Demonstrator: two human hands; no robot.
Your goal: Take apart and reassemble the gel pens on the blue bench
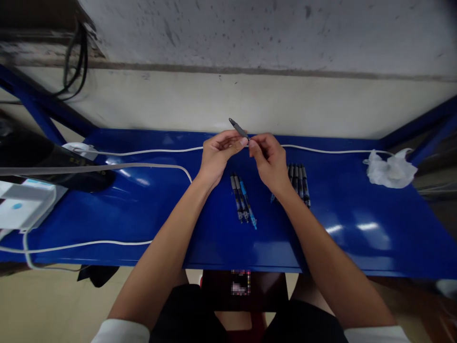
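A grey and black pen piece (pixel 238 127) slants up and to the left, pinched in the fingers of my left hand (pixel 222 151). Right beside it, my right hand (pixel 267 155) has thumb and fingertips pressed together at the lower end of the pen; whatever is between them is too small to make out. On the blue table below lie two grey-gripped pens (pixel 240 197) and a blue pen (pixel 248 202). Several more grey and black pens (pixel 301 183) lie in a row beside my right wrist, partly hidden by it.
White cables (pixel 157 151) run across the blue table (pixel 221 247). A crumpled white plastic bag (pixel 391 169) sits at the right. At the left are a black cylinder (pixel 80 166) and a white box (pixel 24 205). A wall (pixel 303 105) stands behind.
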